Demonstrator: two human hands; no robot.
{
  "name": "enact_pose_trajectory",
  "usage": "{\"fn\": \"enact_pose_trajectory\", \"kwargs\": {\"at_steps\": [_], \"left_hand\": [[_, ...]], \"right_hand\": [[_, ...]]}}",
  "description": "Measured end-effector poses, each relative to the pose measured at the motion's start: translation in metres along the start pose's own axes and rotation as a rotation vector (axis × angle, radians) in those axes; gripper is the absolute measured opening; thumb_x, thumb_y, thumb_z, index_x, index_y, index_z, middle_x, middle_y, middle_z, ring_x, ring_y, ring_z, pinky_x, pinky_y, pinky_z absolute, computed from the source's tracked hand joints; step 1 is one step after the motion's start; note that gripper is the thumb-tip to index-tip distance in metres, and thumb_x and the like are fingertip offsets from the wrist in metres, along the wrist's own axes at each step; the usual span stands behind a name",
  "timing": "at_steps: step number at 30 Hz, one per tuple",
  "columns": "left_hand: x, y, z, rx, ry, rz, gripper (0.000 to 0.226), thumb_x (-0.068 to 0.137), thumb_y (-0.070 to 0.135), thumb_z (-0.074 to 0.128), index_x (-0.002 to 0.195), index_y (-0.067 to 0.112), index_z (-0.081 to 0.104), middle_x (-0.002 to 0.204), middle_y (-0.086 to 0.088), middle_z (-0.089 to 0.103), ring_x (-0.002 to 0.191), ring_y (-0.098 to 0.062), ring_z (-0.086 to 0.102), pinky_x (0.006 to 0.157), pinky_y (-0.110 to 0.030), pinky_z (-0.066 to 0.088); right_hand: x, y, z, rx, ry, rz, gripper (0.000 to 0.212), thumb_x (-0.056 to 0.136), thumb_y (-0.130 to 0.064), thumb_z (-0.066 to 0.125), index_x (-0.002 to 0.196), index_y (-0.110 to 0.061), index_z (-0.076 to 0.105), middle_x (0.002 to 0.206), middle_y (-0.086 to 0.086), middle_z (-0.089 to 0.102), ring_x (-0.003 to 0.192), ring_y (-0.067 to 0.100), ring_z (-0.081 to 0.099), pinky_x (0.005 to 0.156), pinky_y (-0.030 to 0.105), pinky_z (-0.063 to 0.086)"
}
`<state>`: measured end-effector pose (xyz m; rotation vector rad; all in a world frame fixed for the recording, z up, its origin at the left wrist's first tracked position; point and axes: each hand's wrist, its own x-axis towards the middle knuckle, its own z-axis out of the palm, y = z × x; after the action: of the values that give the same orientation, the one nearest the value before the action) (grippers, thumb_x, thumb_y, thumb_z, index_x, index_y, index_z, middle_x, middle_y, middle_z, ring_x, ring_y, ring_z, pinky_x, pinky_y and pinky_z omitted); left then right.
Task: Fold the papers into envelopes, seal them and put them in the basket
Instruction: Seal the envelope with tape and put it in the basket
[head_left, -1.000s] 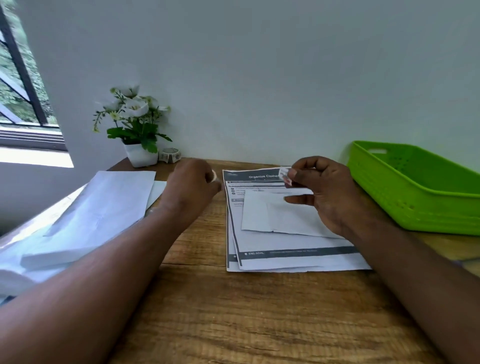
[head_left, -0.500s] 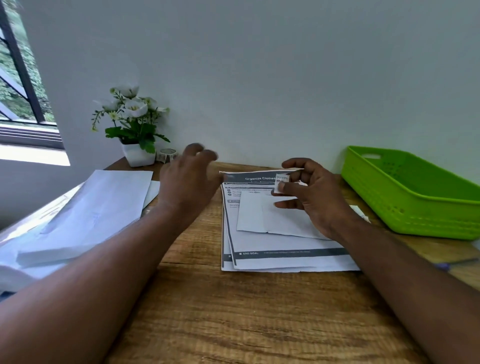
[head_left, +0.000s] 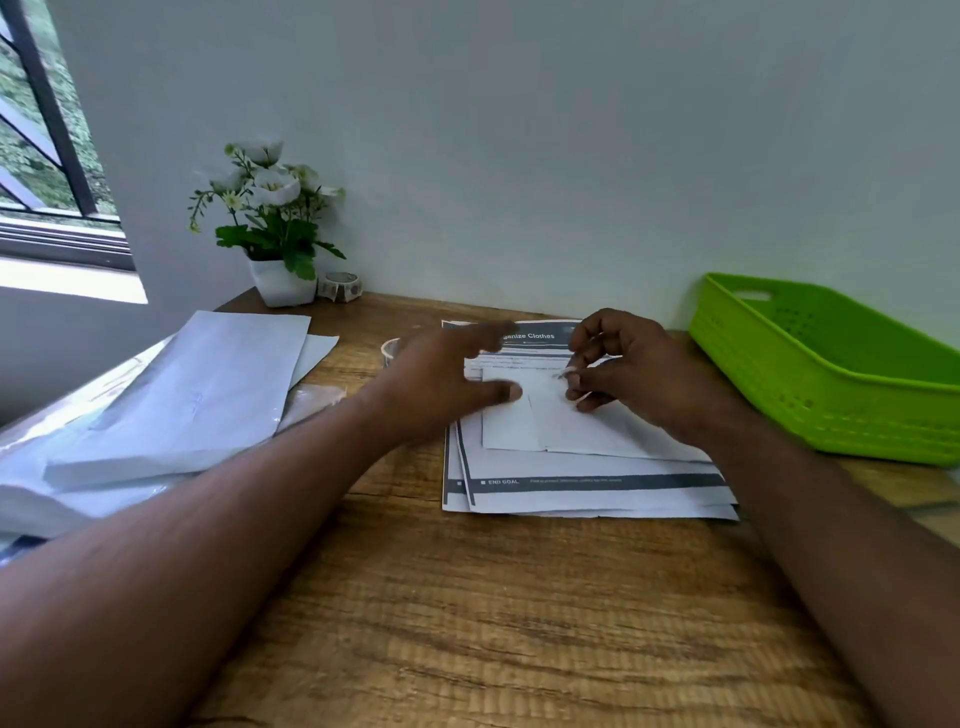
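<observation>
- Folded envelope (head_left: 550, 415) lies at frame centre on top of a stack of printed sheets (head_left: 587, 493) on the worktop (head_left: 467, 623).
- Left hand (head_left: 447, 384): fingers spread and fairly straight, blurred, thumb tip touching the envelope's left part; it holds nothing that we can see.
- Right hand (head_left: 618, 369): fingers curled, fingertips pinching a small pale piece, probably a sticker (head_left: 565, 372), just above the envelope's upper edge. Too small to confirm what it is.
- Basket (head_left: 831, 374) sits at right of frame, near the sheets; no envelope shows in the part we see.
- Plain papers (head_left: 187, 395) are piled at left; a tape roll (head_left: 340, 285) stands by the plant pot (head_left: 280, 283) at upper left.
- Step in hand, as we judge it: sealing. The flaps appear to meet along a seam right of the left thumb.
- To do it well: pin the flaps flat with the left hand, centre the sticker across the seam so it catches both flaps, lay it down from one edge and rub it smooth.
- Risk: if the envelope slides on the loose sheets, the seal may land off the seam.
</observation>
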<state>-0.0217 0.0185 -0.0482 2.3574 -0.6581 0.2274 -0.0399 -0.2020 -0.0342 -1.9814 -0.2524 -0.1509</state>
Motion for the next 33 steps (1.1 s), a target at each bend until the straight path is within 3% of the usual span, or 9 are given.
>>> {"fn": "enact_pose_trajectory", "kwargs": {"at_steps": [2, 7, 12, 20, 23, 26, 28, 30, 33], "left_hand": [[-0.001, 0.004, -0.002, -0.214, 0.073, 0.052, 0.059, 0.080, 0.030, 0.076, 0.134, 0.026, 0.055, 0.116, 0.007, 0.067, 0.101, -0.007, 0.063, 0.092, -0.026, 0.052], [-0.007, 0.018, 0.003, -0.320, 0.027, 0.092, 0.076, 0.068, 0.036, 0.084, 0.136, 0.028, 0.053, 0.092, 0.007, 0.072, 0.077, -0.002, 0.066, 0.077, -0.024, 0.058], [-0.007, 0.020, 0.008, -0.404, 0.104, 0.076, 0.082, 0.078, 0.002, 0.076, 0.146, 0.029, 0.039, 0.075, -0.001, 0.073, 0.069, -0.014, 0.070, 0.075, -0.029, 0.060], [-0.007, 0.020, 0.005, -0.756, 0.165, -0.095, 0.076, 0.080, -0.009, 0.069, 0.145, 0.020, 0.041, 0.080, -0.018, 0.071, 0.075, -0.028, 0.071, 0.076, -0.037, 0.061], [-0.007, 0.018, 0.004, -0.647, 0.196, -0.108, 0.055, 0.082, 0.001, 0.069, 0.134, 0.015, 0.055, 0.081, -0.013, 0.072, 0.073, -0.024, 0.072, 0.071, -0.037, 0.061], [-0.006, 0.019, 0.003, -0.475, 0.171, -0.107, 0.019, 0.083, 0.023, 0.071, 0.098, 0.011, 0.074, 0.079, -0.007, 0.072, 0.067, -0.018, 0.070, 0.062, -0.036, 0.061], [-0.004, 0.019, 0.003, -0.383, 0.123, -0.122, 0.022, 0.082, 0.036, 0.072, 0.083, 0.014, 0.075, 0.074, -0.001, 0.072, 0.061, -0.010, 0.068, 0.052, -0.024, 0.054], [-0.003, 0.017, 0.003, -0.322, 0.103, -0.145, 0.021, 0.082, 0.035, 0.073, 0.079, 0.015, 0.075, 0.070, 0.003, 0.071, 0.055, -0.004, 0.064, 0.048, -0.014, 0.047], [-0.002, 0.014, 0.003, -0.345, 0.088, -0.170, 0.010, 0.085, 0.022, 0.071, 0.083, 0.014, 0.076, 0.074, 0.002, 0.073, 0.055, -0.008, 0.063, 0.054, -0.018, 0.051]], "right_hand": [[0.000, -0.002, 0.001, -0.132, -0.004, -0.028, 0.017, 0.078, 0.009, 0.068, 0.084, -0.007, 0.066, 0.079, 0.009, 0.068, 0.070, 0.020, 0.066, 0.065, 0.036, 0.058], [-0.001, -0.013, 0.012, -0.211, -0.007, -0.087, 0.022, 0.075, -0.002, 0.076, 0.092, -0.013, 0.066, 0.076, 0.001, 0.072, 0.067, 0.007, 0.064, 0.061, 0.016, 0.046], [-0.003, -0.019, 0.019, -0.124, 0.033, -0.132, 0.032, 0.075, -0.005, 0.077, 0.093, -0.023, 0.057, 0.078, 0.002, 0.075, 0.076, 0.015, 0.070, 0.072, 0.026, 0.048], [-0.003, -0.017, 0.021, 0.181, 0.126, -0.076, 0.037, 0.078, 0.006, 0.071, 0.101, -0.020, 0.059, 0.079, 0.007, 0.074, 0.077, 0.021, 0.070, 0.070, 0.033, 0.055], [-0.003, -0.017, 0.022, 0.140, 0.128, -0.062, 0.040, 0.076, 0.006, 0.073, 0.102, -0.022, 0.059, 0.078, 0.006, 0.074, 0.076, 0.022, 0.070, 0.068, 0.034, 0.055], [-0.004, -0.019, 0.023, 0.047, 0.112, -0.078, 0.045, 0.075, 0.004, 0.075, 0.108, -0.022, 0.059, 0.076, 0.005, 0.075, 0.072, 0.019, 0.070, 0.065, 0.030, 0.054], [-0.004, -0.019, 0.023, -0.011, 0.087, -0.091, 0.048, 0.074, 0.000, 0.077, 0.112, -0.022, 0.058, 0.076, 0.004, 0.075, 0.073, 0.020, 0.071, 0.064, 0.030, 0.054], [-0.005, -0.020, 0.023, -0.022, 0.046, -0.091, 0.052, 0.074, -0.001, 0.078, 0.116, -0.022, 0.057, 0.078, 0.005, 0.075, 0.074, 0.022, 0.071, 0.064, 0.029, 0.054], [-0.006, -0.021, 0.023, 0.007, -0.003, -0.078, 0.056, 0.074, 0.003, 0.076, 0.119, -0.025, 0.055, 0.082, 0.007, 0.075, 0.078, 0.024, 0.071, 0.065, 0.029, 0.053]]}}
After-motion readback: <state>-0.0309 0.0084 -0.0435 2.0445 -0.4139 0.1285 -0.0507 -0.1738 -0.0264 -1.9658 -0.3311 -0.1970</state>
